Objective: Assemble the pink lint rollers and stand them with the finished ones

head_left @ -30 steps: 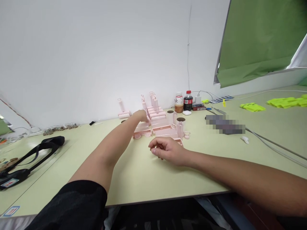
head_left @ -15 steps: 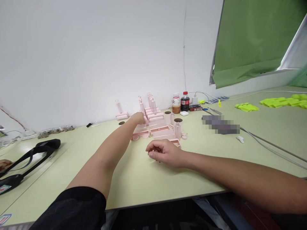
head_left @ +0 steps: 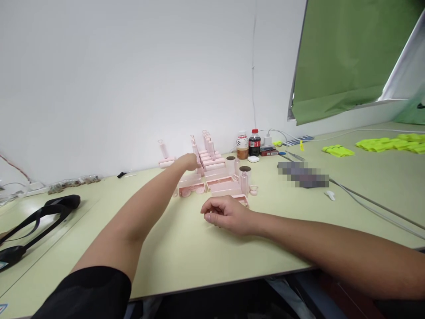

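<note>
At the far left, a black strap [head_left: 61, 206] lies on the pale table [head_left: 172, 257], with small packets [head_left: 75, 182] behind it along the wall. Further right, a pink roller [head_left: 167, 162] has its handle upright near the wall.

The left hand [head_left: 188, 163] reaches out beside it, back of the hand up, fingers bent down at an upright pink piece [head_left: 199, 170] at the left edge of the pink cluster. The fingertips are hidden, so how far open they are, and whether they grip the piece or only touch it, cannot be told.

Below that hand sits a pink case [head_left: 192, 189] with round parts in it. To its right are a row of pink rollers [head_left: 214, 165] and, in front of them, an open pink tray [head_left: 221, 182].

Nearer the person, the right hand [head_left: 230, 215] rests on the table, loosely curled, with a small gap between thumb and fingers; its palm is partly hidden. Just behind it stands a clear pink tube [head_left: 244, 182], near a white roll [head_left: 245, 173]. Two drink bottles [head_left: 254, 144] stand farther back.
</note>
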The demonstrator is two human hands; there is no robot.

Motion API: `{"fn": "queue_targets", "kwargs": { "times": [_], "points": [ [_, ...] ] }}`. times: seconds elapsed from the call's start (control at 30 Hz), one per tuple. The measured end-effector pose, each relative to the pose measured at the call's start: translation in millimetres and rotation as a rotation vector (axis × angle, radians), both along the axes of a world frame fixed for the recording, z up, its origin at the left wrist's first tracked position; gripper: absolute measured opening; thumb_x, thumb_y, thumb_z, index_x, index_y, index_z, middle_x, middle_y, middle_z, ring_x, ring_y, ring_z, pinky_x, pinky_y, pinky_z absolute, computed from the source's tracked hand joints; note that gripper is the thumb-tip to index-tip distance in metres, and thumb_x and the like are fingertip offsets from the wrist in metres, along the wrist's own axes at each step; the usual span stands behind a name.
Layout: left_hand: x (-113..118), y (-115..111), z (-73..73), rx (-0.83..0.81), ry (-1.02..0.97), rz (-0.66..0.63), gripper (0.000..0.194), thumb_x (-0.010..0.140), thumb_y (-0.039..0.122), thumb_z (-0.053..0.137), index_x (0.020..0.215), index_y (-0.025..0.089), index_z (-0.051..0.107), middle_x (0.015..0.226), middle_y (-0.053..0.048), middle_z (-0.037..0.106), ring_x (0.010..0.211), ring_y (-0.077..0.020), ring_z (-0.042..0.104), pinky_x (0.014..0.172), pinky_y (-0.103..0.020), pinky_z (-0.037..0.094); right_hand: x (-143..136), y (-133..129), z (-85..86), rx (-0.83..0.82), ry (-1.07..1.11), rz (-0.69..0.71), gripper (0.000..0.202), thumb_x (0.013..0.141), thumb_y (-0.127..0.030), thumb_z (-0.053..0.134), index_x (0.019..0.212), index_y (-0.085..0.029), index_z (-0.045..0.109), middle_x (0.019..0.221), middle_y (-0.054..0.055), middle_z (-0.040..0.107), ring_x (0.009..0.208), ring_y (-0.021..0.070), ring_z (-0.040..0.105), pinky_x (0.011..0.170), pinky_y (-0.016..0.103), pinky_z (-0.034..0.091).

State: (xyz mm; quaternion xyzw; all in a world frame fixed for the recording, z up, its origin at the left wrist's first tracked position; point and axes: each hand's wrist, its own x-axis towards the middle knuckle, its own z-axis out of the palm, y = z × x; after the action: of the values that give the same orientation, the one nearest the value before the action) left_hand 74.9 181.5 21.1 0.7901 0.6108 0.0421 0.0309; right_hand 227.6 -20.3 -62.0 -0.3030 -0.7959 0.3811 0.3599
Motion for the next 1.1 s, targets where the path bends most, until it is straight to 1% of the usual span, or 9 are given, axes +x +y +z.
{"fn": "queue_targets", "kwargs": {
  "times": [0.13,0.23,0.43,0.57,0.67,0.8,0.9,1.0,1.1],
  "points": [
    [-24,-12,32.4,0.077,-0.152,0.034,0.020,0.061,0.028,0.082,0.076,0.020,0.070,0.097,-0.009,0.073,0.106,-0.0292,0.062,0.085,-0.027,0.047,0,-1,2.5,0.001,-0.026,0.002,0.014,0.084,-0.026,0.062,0.092,-0.016,0.066,0.070,-0.001,0.057,0.062,0.0112,0.049,0.058,0.023,0.039],
    [-51,-24,46.8,0.079,-0.220,0.089,0.020,0.053,0.023,0.085,0.064,0.021,0.068,0.079,-0.006,0.072,0.095,-0.0288,0.065,0.078,-0.027,0.048,0,-1,1.3,-0.016,-0.034,0.010,0.015,0.084,-0.027,0.061,0.093,-0.016,0.066,0.071,-0.001,0.057,0.063,0.0114,0.050,0.059,0.024,0.039],
    [-87,-36,38.9,0.017,-0.216,0.231,0.035,0.048,0.026,0.088,0.046,0.020,0.054,0.056,-0.009,0.060,0.088,-0.0354,0.065,0.065,-0.030,0.050,1,0,-1.9,-0.015,-0.048,0.008,0.013,0.085,-0.027,0.061,0.092,-0.017,0.066,0.068,-0.002,0.055,0.061,0.0112,0.048,0.057,0.023,0.038],
    [-91,-33,28.6,-0.094,-0.204,0.317,0.029,0.052,0.026,0.085,0.052,0.020,0.056,0.060,-0.010,0.063,0.070,-0.0317,0.067,0.056,-0.033,0.051,2,-1,-0.3,-0.019,-0.061,0.005,0.013,0.085,-0.026,0.060,0.092,-0.016,0.065,0.067,-0.002,0.053,0.060,0.0108,0.047,0.057,0.023,0.037],
    [-90,-32,26.5,-0.181,-0.174,0.312,0.020,0.053,0.020,0.080,0.061,0.018,0.062,0.065,-0.011,0.067,0.061,-0.0287,0.067,0.057,-0.036,0.052,2,-2,1.3,-0.016,-0.061,0.009,0.014,0.085,-0.026,0.060,0.092,-0.016,0.065,0.067,-0.002,0.053,0.061,0.0109,0.047,0.057,0.024,0.038],
    [-89,-34,38.9,-0.132,-0.107,0.273,0.018,0.056,0.019,0.075,0.069,0.016,0.063,0.068,-0.011,0.067,0.065,-0.0296,0.067,0.061,-0.039,0.052,3,-2,1.5,-0.019,-0.059,0.013,0.013,0.085,-0.026,0.061,0.092,-0.016,0.065,0.067,-0.002,0.054,0.061,0.0108,0.047,0.057,0.024,0.038],
    [-87,-46,58.9,0.049,-0.118,0.253,0.022,0.058,0.022,0.074,0.077,0.017,0.063,0.070,-0.010,0.066,0.071,-0.0306,0.066,0.062,-0.038,0.050,2,-1,-0.5,-0.015,-0.054,0.007,0.013,0.085,-0.026,0.061,0.091,-0.016,0.065,0.067,-0.002,0.054,0.061,0.0107,0.048,0.057,0.024,0.039],
    [-78,-75,70.4,0.305,-0.521,0.132,0.031,0.066,0.026,0.071,0.094,0.018,0.062,0.077,-0.008,0.066,0.066,-0.0239,0.065,0.057,-0.034,0.050,1,2,-2.1,-0.107,0.030,0.020,0.022,0.086,-0.034,0.062,0.098,-0.016,0.063,0.075,0.000,0.056,0.060,0.0105,0.051,0.055,0.024,0.043],
    [-56,-122,53.0,0.266,-1.122,-0.125,0.030,0.074,0.031,0.066,0.100,0.019,0.056,0.086,-0.005,0.064,0.066,-0.0172,0.067,0.058,-0.030,0.054,0,4,0.0,-0.237,0.240,0.042,0.049,0.082,-0.049,0.065,0.120,-0.020,0.052,0.096,0.004,0.056,0.064,0.0119,0.056,0.051,0.026,0.049]
  ]
}}
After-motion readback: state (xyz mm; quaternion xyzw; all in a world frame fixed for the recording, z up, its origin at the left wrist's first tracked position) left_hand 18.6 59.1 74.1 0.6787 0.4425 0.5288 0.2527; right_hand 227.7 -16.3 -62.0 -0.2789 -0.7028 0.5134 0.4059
